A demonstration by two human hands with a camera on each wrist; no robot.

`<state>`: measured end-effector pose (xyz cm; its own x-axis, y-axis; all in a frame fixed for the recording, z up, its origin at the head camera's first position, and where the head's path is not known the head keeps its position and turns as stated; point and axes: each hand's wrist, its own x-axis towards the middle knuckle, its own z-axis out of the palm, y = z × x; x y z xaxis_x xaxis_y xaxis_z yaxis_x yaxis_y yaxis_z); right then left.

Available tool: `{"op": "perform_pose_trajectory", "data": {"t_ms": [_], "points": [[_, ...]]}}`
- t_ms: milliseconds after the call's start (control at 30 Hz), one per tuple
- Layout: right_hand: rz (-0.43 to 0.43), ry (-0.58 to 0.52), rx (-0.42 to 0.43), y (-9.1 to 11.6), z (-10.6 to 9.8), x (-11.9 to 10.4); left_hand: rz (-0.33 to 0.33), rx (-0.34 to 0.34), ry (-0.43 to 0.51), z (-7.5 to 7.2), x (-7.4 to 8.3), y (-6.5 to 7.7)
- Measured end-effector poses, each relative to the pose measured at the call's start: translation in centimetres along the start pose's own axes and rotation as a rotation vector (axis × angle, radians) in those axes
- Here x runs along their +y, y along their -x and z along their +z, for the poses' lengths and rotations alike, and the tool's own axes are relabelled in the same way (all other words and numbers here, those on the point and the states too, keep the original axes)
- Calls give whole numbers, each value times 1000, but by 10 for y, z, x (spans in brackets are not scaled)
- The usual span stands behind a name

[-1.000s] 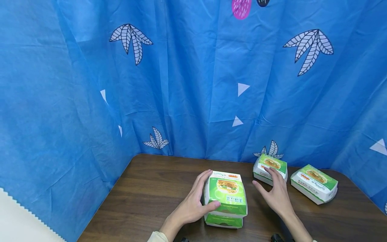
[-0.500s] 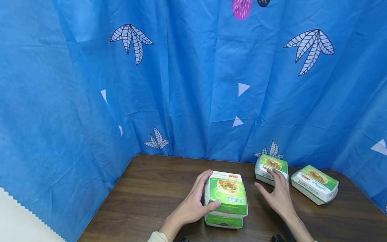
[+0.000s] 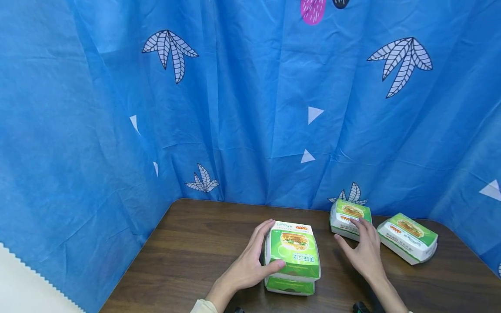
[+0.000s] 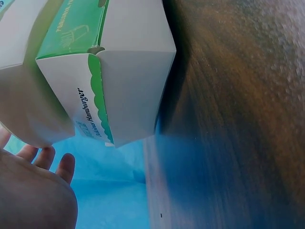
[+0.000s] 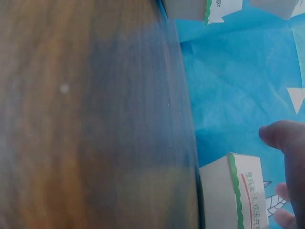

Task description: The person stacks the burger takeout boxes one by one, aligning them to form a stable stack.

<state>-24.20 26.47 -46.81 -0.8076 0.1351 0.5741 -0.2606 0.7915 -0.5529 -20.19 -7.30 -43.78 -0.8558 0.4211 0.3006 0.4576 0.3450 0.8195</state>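
Two green-and-white hamburger boxes stand stacked on the table, the upper box [image 3: 295,250] over the lower box [image 3: 289,287]. My left hand [image 3: 248,269] grips the upper one from its left, thumb at the near edge and fingers along the far left side. In the left wrist view, the fingers of the left hand [image 4: 33,186] lie beside the upper box [image 4: 28,102], with the lower box [image 4: 133,86] behind. My right hand [image 3: 363,252] is held with thumb and fingers spread, its fingertips overlapping the back hamburger box [image 3: 339,219]. Nothing lies between that thumb [image 5: 276,133] and the fingers.
Another hamburger box [image 3: 407,238] sits at the right, beside the back one. A blue curtain [image 3: 250,130] hangs along the far edge and sides of the brown wooden table [image 3: 195,243]. Dark wrist gear [image 3: 359,307] shows at the right forearm.
My right hand has shifted slightly to the right, and the back hamburger box under its fingertips is turned very slightly. The left hand and the stack have not moved.
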Motion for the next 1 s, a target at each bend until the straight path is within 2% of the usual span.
{"op": "perform_pose_trajectory", "data": {"t_ms": [233,467,1000], "points": [[38,45,-32,0,-3,4,3,0,-5,0,1,0],[36,65,-45,1,-2,8,20,3,-12,1,-1,0],[41,83,-71,2,-2,10,1,-7,-15,-1,0,0]]}}
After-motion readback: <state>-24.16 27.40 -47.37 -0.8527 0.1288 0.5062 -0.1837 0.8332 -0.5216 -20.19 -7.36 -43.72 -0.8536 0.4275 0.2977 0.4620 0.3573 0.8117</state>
